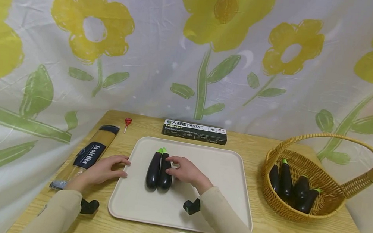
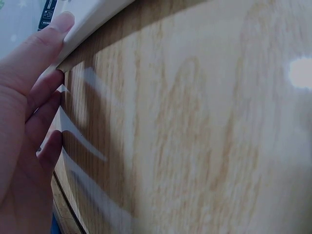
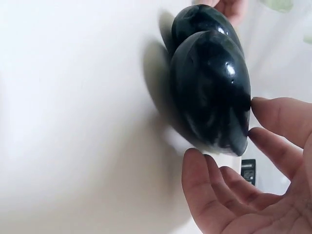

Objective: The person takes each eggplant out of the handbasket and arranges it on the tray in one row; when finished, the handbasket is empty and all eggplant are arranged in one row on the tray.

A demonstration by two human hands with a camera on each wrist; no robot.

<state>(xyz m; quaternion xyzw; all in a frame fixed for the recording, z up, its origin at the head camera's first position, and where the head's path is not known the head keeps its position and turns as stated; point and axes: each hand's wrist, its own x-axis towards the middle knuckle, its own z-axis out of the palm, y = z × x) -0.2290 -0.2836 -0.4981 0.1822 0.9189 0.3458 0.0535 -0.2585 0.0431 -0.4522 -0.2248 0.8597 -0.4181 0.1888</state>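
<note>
Two dark, glossy eggplants, a left one [image 1: 153, 171] and a right one [image 1: 165, 172], lie side by side on a pale tray [image 1: 197, 215], green stems pointing away. My right hand [image 1: 186, 171] is at the right eggplant; its fingertips touch the skin near the stem end, loosely bent and spread. In the right wrist view the nearer eggplant [image 3: 209, 92] covers part of the other. By the tray's left rim my left hand [image 1: 105, 170] has its fingers loosely bent, with fingertips at the rim and nothing in its grasp.
A wicker basket [image 1: 269, 199] with a tall handle holds several eggplants [image 1: 286, 178] on the right. Left of the tray lies a pack of spaghetti [image 1: 93, 149]. Behind it are a red lollipop [image 1: 128, 121] and a pasta box [image 1: 194, 132], near a flowered cloth [image 1: 155, 53].
</note>
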